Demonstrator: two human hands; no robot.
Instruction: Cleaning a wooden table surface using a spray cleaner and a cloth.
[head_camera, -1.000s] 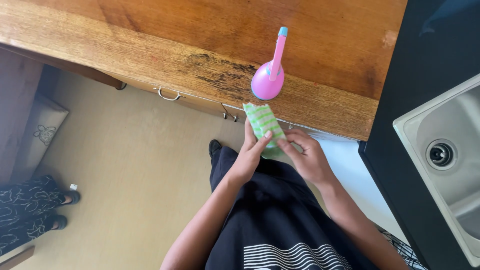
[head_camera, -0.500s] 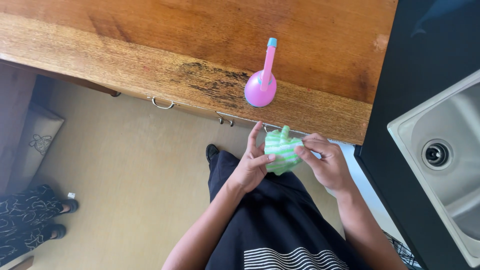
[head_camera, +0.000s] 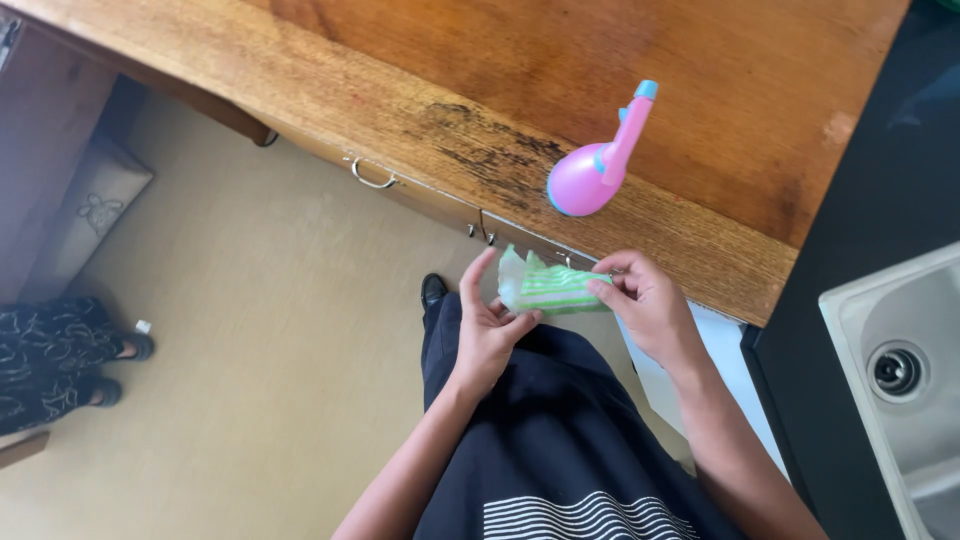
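The person holds a small folded cloth (head_camera: 548, 287), soft and striped green and white, between both hands just below the edge of the worn wooden counter (head_camera: 420, 110). The left hand (head_camera: 487, 330) props its near end with loosely spread fingers; the right hand (head_camera: 645, 305) pinches the far end. A glossy pink spray bottle (head_camera: 592, 170) lies on the counter, near the steel sink (head_camera: 900, 370).

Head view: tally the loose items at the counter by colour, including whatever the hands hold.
Pink: 1, the spray bottle standing on the wooden counter.
Green and white: 1, the folded cloth held between the left hand and right hand.
Total: 2
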